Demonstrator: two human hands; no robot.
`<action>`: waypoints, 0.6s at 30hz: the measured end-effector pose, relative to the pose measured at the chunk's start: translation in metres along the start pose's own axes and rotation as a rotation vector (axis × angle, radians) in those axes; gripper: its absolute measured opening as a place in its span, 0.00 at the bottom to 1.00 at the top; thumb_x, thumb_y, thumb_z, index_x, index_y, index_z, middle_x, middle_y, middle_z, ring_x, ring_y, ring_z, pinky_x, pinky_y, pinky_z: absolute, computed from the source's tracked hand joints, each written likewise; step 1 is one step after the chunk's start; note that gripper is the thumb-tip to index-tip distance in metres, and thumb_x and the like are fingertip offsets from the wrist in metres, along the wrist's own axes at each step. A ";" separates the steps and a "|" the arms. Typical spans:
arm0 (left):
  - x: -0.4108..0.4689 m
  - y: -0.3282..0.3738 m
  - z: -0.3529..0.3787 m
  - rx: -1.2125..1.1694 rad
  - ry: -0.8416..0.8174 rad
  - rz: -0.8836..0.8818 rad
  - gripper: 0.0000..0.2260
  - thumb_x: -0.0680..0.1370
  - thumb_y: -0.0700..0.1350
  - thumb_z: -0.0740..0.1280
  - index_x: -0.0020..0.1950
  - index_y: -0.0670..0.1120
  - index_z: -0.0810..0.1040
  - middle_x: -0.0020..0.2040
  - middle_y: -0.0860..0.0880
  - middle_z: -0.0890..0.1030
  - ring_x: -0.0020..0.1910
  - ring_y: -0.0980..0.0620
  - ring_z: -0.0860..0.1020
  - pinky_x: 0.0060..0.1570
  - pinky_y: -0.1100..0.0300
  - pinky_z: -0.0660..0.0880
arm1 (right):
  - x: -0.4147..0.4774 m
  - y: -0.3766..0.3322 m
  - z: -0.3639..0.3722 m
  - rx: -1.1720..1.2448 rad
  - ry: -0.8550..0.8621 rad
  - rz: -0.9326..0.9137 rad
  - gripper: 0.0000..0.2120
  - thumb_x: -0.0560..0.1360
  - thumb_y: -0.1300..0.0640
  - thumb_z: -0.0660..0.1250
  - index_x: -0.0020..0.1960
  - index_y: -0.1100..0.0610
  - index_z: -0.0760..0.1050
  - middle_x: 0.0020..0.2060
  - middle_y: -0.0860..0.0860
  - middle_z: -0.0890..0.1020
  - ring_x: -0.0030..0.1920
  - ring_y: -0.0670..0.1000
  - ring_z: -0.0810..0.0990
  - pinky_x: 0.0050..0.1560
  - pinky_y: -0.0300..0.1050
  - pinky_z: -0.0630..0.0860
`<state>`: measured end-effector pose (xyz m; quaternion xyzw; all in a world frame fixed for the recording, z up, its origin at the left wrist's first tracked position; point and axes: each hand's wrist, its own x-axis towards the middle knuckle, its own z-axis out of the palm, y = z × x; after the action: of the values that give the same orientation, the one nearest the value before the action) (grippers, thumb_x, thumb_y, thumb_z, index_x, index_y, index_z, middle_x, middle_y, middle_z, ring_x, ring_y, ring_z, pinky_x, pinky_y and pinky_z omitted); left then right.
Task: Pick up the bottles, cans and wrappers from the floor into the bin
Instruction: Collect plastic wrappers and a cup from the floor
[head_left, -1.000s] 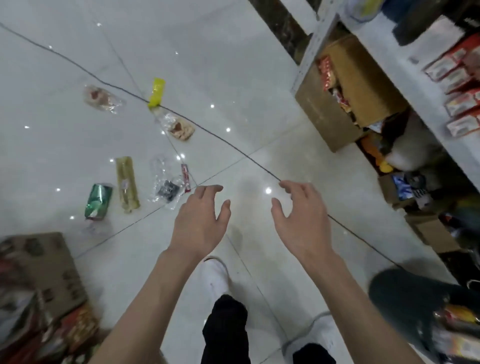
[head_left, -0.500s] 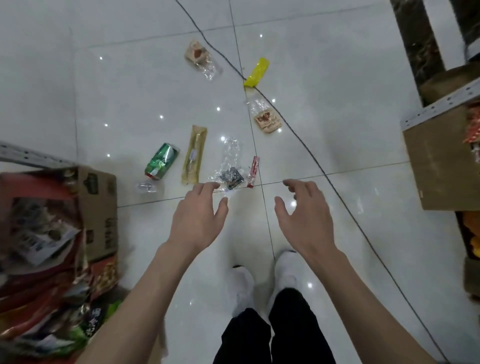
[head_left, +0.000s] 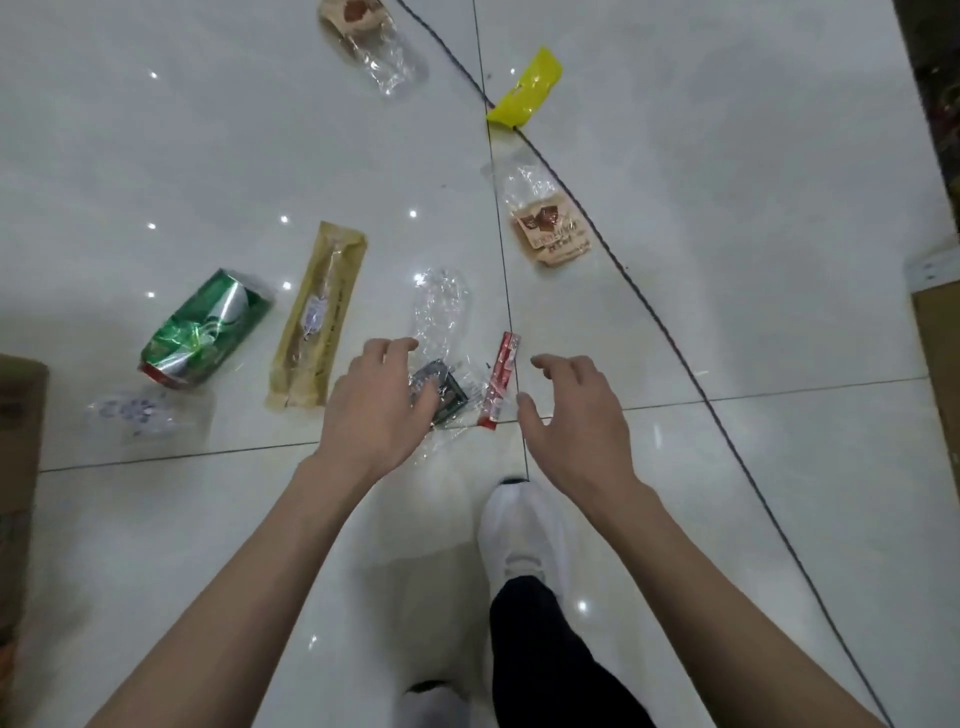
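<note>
Both hands have come closer to the litter; the left hand (head_left: 376, 410) spreads empty over the clear wrapper (head_left: 441, 332), the right hand (head_left: 571, 415) empty beside the red wrapper (head_left: 500, 382). Slippery film on the floor (head_left: 727, 260) could slide away; no bin shows.

**A shop floor, by the look of its edges**

Glossy white floor tiles (head_left: 727, 260) are reflecting rows of small ceiling lights, the kind of bright, hard flooring found in a retail space. A brown cardboard carton (head_left: 937, 374) is sitting at the right edge beneath a white metal shelf bracket (head_left: 932, 267), and another cardboard box (head_left: 18, 441) is standing at the left edge. Packaged-goods litter is lying across the tiles: a crushed green can (head_left: 205, 330), a long tan wrapper (head_left: 318, 317), a yellow wrapper (head_left: 525, 88), a small red sachet (head_left: 500, 382). Which kind of shop it is cannot be told.
</note>
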<state>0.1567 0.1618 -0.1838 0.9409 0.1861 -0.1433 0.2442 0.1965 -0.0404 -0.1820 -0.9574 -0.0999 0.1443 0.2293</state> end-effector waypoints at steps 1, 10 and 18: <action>0.018 -0.005 0.017 0.009 0.004 -0.009 0.26 0.78 0.55 0.63 0.73 0.45 0.65 0.69 0.42 0.70 0.64 0.40 0.72 0.60 0.47 0.71 | 0.010 0.010 0.017 -0.019 -0.002 -0.014 0.20 0.76 0.52 0.67 0.66 0.55 0.74 0.57 0.55 0.77 0.55 0.57 0.77 0.54 0.55 0.76; 0.096 -0.029 0.113 0.142 0.060 -0.102 0.47 0.70 0.68 0.66 0.78 0.42 0.52 0.68 0.38 0.68 0.65 0.37 0.69 0.60 0.44 0.68 | 0.057 0.063 0.109 -0.093 -0.001 -0.072 0.19 0.76 0.50 0.67 0.65 0.56 0.75 0.55 0.56 0.78 0.51 0.60 0.78 0.50 0.55 0.76; 0.098 -0.049 0.087 -0.018 0.136 -0.093 0.40 0.74 0.53 0.67 0.78 0.40 0.51 0.70 0.37 0.66 0.68 0.38 0.67 0.64 0.45 0.66 | 0.060 0.037 0.129 -0.052 -0.019 -0.148 0.22 0.75 0.50 0.68 0.67 0.56 0.74 0.58 0.56 0.77 0.54 0.58 0.77 0.53 0.53 0.75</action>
<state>0.2081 0.1844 -0.3126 0.9365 0.2470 -0.0886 0.2324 0.2160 -0.0047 -0.3234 -0.9517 -0.1763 0.1335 0.2132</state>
